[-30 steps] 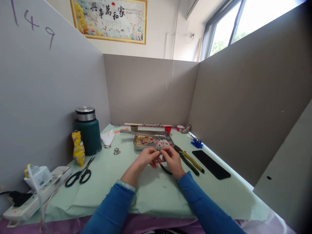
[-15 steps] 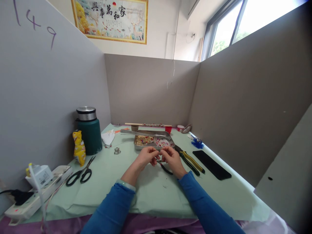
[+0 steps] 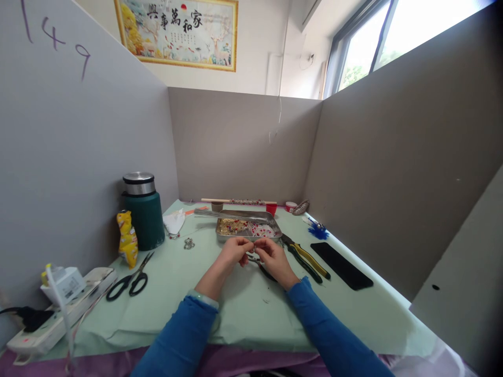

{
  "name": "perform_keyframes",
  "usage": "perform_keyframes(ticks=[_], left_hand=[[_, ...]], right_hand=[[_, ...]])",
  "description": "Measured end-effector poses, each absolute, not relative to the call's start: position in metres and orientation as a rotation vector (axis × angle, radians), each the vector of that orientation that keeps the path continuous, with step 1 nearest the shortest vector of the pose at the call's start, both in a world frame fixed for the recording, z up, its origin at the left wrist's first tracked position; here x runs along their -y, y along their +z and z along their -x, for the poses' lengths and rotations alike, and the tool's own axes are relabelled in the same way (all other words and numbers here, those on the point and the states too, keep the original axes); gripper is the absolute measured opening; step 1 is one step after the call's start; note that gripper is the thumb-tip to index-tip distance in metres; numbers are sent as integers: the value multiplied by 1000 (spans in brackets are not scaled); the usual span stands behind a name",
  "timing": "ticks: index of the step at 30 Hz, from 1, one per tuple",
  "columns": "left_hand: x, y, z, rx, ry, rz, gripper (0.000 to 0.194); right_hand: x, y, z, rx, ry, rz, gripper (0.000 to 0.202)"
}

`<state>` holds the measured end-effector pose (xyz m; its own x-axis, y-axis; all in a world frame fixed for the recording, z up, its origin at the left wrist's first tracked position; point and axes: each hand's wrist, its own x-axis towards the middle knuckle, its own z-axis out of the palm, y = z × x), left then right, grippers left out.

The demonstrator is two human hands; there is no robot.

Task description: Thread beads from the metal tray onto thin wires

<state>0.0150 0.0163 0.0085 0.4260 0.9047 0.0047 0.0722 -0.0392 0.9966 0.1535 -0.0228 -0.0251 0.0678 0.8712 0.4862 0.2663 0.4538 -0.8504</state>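
Note:
My left hand and my right hand meet fingertip to fingertip just in front of a metal tray. Both are closed in a pinch. Whatever lies between the fingertips is too small to name. Gold, red and white beads fill the tray, and a bundle of thin metal rods lies across it. Under my hands a pair of small dark-handled pliers rests on the cloth, partly hidden by my right hand. Larger yellow-and-black pliers lie to the right of that hand.
On the left are black scissors, a green flask, a yellow packet and a power strip. A small metal piece lies left of the tray. To the right are a black flat slab and a blue tuft. Grey partitions enclose the table.
My right hand has shifted slightly left, its fingertips closer over my left hand's. More of the small pliers' jaws shows beneath. Everything else on the table stays in place.

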Motion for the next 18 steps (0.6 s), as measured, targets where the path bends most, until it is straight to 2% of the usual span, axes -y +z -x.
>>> perform_keyframes(ticks=[11,18], left_hand=[[-18,6,-14,-826,830,-1405,21],[-14,7,-14,-753,804,-1390,24]], right_hand=[[30,-19,-151,1584,289,1128,15],[31,-18,-152,1581,266,1165,16]])
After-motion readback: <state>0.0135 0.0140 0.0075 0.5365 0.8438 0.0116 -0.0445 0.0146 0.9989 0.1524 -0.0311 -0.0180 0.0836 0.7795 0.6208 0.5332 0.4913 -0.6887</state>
